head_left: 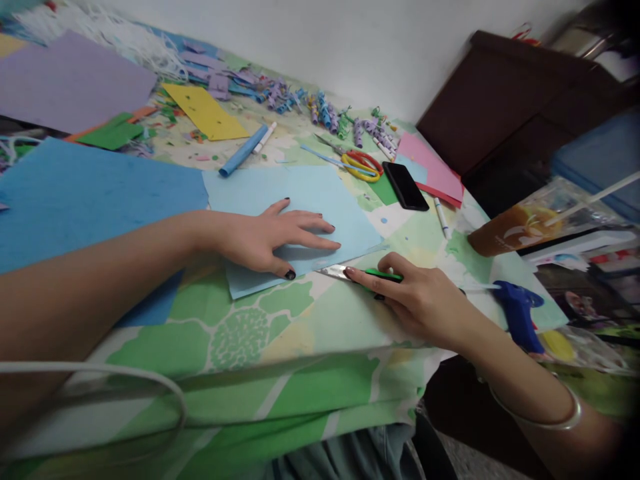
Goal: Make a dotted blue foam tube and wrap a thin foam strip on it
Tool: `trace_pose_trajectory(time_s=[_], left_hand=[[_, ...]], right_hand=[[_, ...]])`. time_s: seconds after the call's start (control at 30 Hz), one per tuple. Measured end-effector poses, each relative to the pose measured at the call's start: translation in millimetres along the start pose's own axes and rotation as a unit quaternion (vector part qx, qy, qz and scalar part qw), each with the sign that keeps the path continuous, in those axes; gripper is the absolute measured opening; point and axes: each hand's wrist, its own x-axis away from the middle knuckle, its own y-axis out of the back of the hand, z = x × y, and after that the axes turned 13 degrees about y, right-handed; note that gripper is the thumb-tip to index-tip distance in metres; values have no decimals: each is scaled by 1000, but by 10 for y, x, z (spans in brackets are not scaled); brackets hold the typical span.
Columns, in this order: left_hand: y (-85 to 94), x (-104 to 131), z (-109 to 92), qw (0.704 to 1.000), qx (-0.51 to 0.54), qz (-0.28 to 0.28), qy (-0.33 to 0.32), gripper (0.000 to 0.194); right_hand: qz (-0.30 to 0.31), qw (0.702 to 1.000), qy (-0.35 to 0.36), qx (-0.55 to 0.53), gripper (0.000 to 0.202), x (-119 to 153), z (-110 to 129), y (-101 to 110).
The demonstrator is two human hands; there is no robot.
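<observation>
Pressing down on the light blue paper, your left hand is spread flat, fingers fanned out and not gripping anything. Your right hand is wrapped around a green-handled utility knife, index finger reaching forward towards the blade. The paper's right in front of you on the cloth-covered tabletop, with its left edge up against a bigger, darker blue sheet. Blade's at the near edge of the light blue one, but I honestly can't tell if it's slipped between layers or just sitting alongside.

Looks to me like you're at the cutting step, splitting or trimming along that near edge. If so, I'd say the next move calls for a low blade angle, a smooth pull along the line and a firm left palm so nothing skates. Watch that left thumb though, it's near the blade tip. The scissors and phone are past the far side of the paper, so they shouldn't get in your way.
</observation>
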Motion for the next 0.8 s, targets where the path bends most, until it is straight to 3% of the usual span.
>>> trace_pose_trajectory(time_s=[0.5, 0.63, 0.8], left_hand=[[9, 10, -7, 1000, 31, -2, -1, 62], [3, 10, -14, 1000, 26, -2, -13, 51], [2, 11, -45, 1000, 16, -2, -3, 52]], right_hand=[[-14, 1000, 6, 27, 50, -56, -12, 25], [0, 1000, 15, 5, 56, -29, 29, 44], [-2, 1000, 11, -8, 59, -11, 58, 37]])
